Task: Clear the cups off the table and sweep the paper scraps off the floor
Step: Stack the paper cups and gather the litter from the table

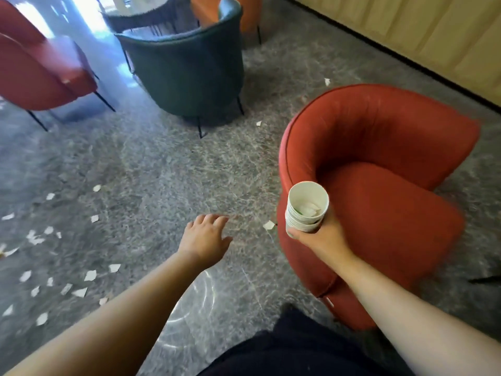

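Two hands are in my view. The right hand (322, 240) has its fingers (292, 233) curled around the base of a stack of paper cups (306, 207), gripping it upright; the top cup holds what looks like crumpled paper, though blur prevents a firm reading. The left hand (206, 240) is extended forward over the floor (162, 164) with its digits spread and relaxed, holding nothing.

I see the cup stack suspended in front of the near red armchair (379, 172), level with its armrest. One paper scrap (269, 225) lies on the floor just beside that chair's base, between the two hands. Most of the paper scraps (62, 267) are scattered across the grey marbled floor at lower left, well apart from the cups. Further scraps lie near the green armchair (187, 74) and beyond the red one. A second red chair (40, 71) stands at upper left. A worktop (141, 9) is partly visible behind the green armchair. Dark clothing (298, 348) fills the bottom edge.
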The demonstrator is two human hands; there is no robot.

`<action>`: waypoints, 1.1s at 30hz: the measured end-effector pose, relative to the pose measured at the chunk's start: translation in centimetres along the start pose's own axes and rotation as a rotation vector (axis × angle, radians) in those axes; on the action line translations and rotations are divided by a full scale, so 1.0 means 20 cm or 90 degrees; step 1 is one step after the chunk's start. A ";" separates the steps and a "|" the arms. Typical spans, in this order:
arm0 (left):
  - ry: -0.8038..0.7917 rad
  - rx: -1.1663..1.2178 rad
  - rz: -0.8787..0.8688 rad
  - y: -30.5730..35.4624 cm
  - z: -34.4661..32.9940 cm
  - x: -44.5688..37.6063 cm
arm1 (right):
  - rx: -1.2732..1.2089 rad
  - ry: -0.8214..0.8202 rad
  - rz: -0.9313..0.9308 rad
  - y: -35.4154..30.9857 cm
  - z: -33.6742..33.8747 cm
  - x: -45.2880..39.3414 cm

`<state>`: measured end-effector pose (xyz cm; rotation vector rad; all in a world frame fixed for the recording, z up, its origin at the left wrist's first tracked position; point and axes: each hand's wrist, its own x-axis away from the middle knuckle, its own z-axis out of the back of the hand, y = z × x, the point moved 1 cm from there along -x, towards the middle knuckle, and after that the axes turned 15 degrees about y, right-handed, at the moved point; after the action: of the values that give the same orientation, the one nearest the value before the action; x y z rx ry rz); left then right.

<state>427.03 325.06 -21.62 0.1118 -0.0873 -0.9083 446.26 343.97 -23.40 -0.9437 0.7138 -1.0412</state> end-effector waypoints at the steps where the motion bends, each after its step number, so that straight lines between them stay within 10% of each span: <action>1: 0.004 -0.003 0.014 -0.04 0.01 -0.01 | 0.000 -0.012 0.011 -0.03 -0.06 -0.02; 33: 0.046 -0.083 0.316 -1.86 0.36 -1.37 | -0.038 -0.288 0.054 -1.11 -2.30 -1.27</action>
<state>380.31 323.57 -20.25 -0.0007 0.0128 -0.4121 389.45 349.41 -22.01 -1.1415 0.4053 -0.6982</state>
